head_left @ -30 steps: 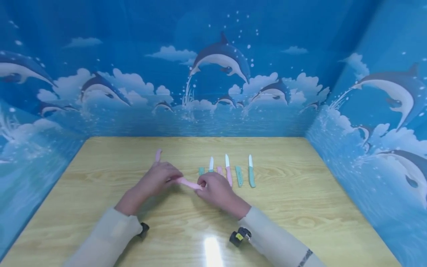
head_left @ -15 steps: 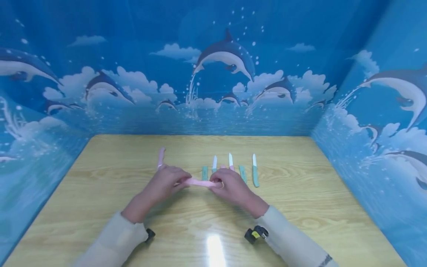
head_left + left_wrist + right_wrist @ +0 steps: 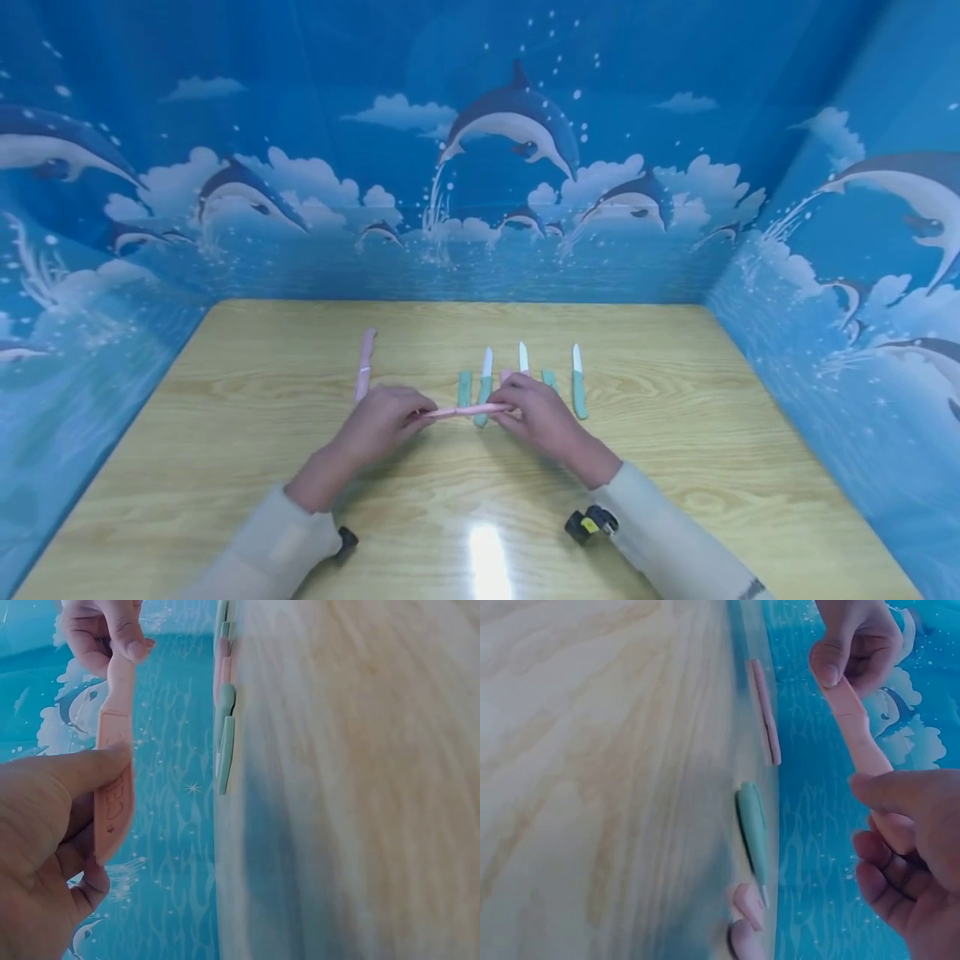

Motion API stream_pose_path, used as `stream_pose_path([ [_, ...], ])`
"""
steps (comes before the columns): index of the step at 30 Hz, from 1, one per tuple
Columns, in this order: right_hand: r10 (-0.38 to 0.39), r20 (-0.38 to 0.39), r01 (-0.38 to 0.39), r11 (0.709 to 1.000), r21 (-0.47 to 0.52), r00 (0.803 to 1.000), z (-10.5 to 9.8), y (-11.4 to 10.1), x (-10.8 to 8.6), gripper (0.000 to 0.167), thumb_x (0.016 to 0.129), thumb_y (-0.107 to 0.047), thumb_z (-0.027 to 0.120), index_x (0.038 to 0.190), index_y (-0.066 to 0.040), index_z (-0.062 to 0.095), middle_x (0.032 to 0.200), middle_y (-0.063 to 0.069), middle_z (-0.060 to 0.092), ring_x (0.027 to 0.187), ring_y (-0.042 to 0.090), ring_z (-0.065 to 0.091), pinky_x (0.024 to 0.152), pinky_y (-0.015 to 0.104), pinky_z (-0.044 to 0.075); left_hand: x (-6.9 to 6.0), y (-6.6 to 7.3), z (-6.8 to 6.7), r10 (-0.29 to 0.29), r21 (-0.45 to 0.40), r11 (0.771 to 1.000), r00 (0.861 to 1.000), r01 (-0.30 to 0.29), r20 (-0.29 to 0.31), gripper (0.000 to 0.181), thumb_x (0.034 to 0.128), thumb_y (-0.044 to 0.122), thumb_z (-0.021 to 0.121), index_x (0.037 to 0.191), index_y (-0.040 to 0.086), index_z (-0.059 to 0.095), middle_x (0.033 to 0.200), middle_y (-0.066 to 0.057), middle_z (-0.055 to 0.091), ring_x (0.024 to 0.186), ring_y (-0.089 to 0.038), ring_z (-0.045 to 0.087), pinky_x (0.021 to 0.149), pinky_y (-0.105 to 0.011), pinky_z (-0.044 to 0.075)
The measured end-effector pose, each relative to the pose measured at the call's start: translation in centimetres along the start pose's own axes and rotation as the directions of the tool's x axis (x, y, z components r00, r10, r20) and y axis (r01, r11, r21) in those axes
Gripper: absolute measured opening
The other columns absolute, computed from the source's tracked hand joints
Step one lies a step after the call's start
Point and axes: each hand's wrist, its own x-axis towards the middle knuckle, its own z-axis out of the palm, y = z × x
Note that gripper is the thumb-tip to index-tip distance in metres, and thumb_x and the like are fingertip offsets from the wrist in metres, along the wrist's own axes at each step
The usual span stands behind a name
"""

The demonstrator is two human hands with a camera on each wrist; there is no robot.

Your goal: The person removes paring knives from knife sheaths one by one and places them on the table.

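Note:
Between the two hands, above the table, a pink knife is held level with its sheath over the blade. My left hand [image 3: 385, 419] pinches the sheath [image 3: 114, 787], which bears raised letters in the left wrist view. The knife's handle [image 3: 870, 756] is gripped by my right hand [image 3: 542, 417] between thumb and fingers. Sheath and handle meet, and no blade shows between them. Just behind the held knife lies a green-handled knife [image 3: 485, 387] with a bare white blade.
Another sheathed pink knife [image 3: 365, 364] lies at the left. Behind and right of my right hand are a green sheath [image 3: 465, 388], a pink-handled knife with bare blade [image 3: 523, 356], partly hidden green and pink sheaths, and a green knife [image 3: 578, 382]. Patterned blue walls [image 3: 450, 267] border the wooden table [image 3: 247, 417].
Both hands have shifted right in the head view, and the held pink knife has turned from slanted to nearly level. The pink knife at the left is less covered by my left hand.

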Motion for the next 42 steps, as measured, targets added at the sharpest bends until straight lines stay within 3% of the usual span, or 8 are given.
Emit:
stream_pose_path([
  [5, -0.037, -0.068, 0.038, 0.999, 0.013, 0.997, 0.5, 0.4, -0.2, 0.011, 0.082, -0.011, 0.078, 0.093, -0.011, 0.075, 0.084, -0.001, 0.073, 0.070, 0.008, 0.065, 0.064, 0.018, 0.055, -0.1, 0.4, 0.2, -0.039, -0.034, 0.999, 0.999, 0.039, -0.012, 0.010, 0.0808, 0.011, 0.078, 0.089, 0.010, 0.072, 0.081, 0.001, 0.072, 0.071, -0.011, 0.065, 0.065, -0.022, 0.056],
  [12, -0.030, -0.105, 0.030, 1.000, 0.000, 0.994, 0.8, 0.3, -0.4, 0.010, 0.084, -0.013, 0.076, 0.093, -0.010, 0.074, 0.081, -0.001, 0.072, 0.066, 0.005, 0.062, 0.059, 0.014, 0.052, -0.2, 0.5, 0.2, -0.128, -0.078, 0.988, 0.990, 0.132, 0.057, 0.012, 0.0874, 0.018, 0.073, 0.097, 0.012, 0.071, 0.083, 0.002, 0.072, 0.069, -0.007, 0.064, 0.060, -0.019, 0.053],
  [20, -0.040, -0.198, 0.030, 0.998, -0.050, 0.979, 1.1, 0.0, -0.6, 0.013, 0.080, -0.007, 0.079, 0.091, -0.010, 0.073, 0.082, 0.000, 0.072, 0.073, 0.011, 0.068, 0.066, 0.019, 0.057, -0.2, 0.6, 0.8, -0.117, -0.115, 0.986, 0.993, 0.120, 0.030, 0.026, 0.0932, 0.025, 0.066, 0.108, 0.004, 0.071, 0.089, -0.002, 0.072, 0.068, -0.006, 0.060, 0.060, -0.020, 0.052],
  [27, -0.104, -0.281, 0.091, 0.994, -0.061, 0.954, 1.6, 0.2, -0.9, 0.020, 0.075, -0.001, 0.081, 0.091, -0.007, 0.071, 0.085, 0.001, 0.072, 0.078, 0.013, 0.068, 0.071, 0.021, 0.058, 0.0, 1.1, 0.5, -0.149, -0.096, 0.983, 0.987, 0.154, 0.058, 0.026, 0.0938, 0.025, 0.065, 0.112, 0.007, 0.071, 0.094, 0.000, 0.071, 0.077, -0.009, 0.063, 0.066, -0.023, 0.054],
  [32, -0.133, -0.309, 0.121, 0.991, -0.059, 0.942, 2.2, 0.3, -1.2, 0.023, 0.072, 0.000, 0.082, 0.091, -0.006, 0.070, 0.085, 0.003, 0.071, 0.078, 0.014, 0.068, 0.073, 0.021, 0.058, 0.0, 1.2, 0.3, -0.126, -0.066, 0.990, 0.991, 0.129, 0.049, 0.019, 0.0893, 0.018, 0.070, 0.107, 0.010, 0.073, 0.093, 0.001, 0.071, 0.082, -0.012, 0.067, 0.073, -0.028, 0.057],
  [38, -0.111, -0.297, 0.096, 0.993, -0.062, 0.949, 2.5, 0.0, -1.4, 0.024, 0.072, -0.003, 0.084, 0.090, -0.007, 0.069, 0.083, 0.002, 0.070, 0.075, 0.012, 0.066, 0.070, 0.020, 0.057, -0.2, 1.4, 0.7, -0.144, -0.035, 0.989, 0.989, 0.143, -0.020, 0.016, 0.0849, 0.016, 0.074, 0.101, 0.012, 0.074, 0.094, 0.000, 0.073, 0.085, -0.014, 0.069, 0.077, -0.030, 0.059],
  [42, -0.060, -0.255, 0.047, 0.997, -0.056, 0.965, 2.2, -0.5, -1.6, 0.038, 0.071, -0.017, 0.087, 0.103, -0.006, 0.069, 0.094, 0.006, 0.072, 0.083, 0.016, 0.068, 0.075, 0.027, 0.059, -0.2, 1.7, 0.9, -0.172, -0.031, 0.985, 0.984, 0.170, -0.044, 0.015, 0.0839, 0.015, 0.075, 0.098, 0.011, 0.073, 0.095, -0.003, 0.074, 0.088, -0.018, 0.070, 0.080, -0.033, 0.059],
])
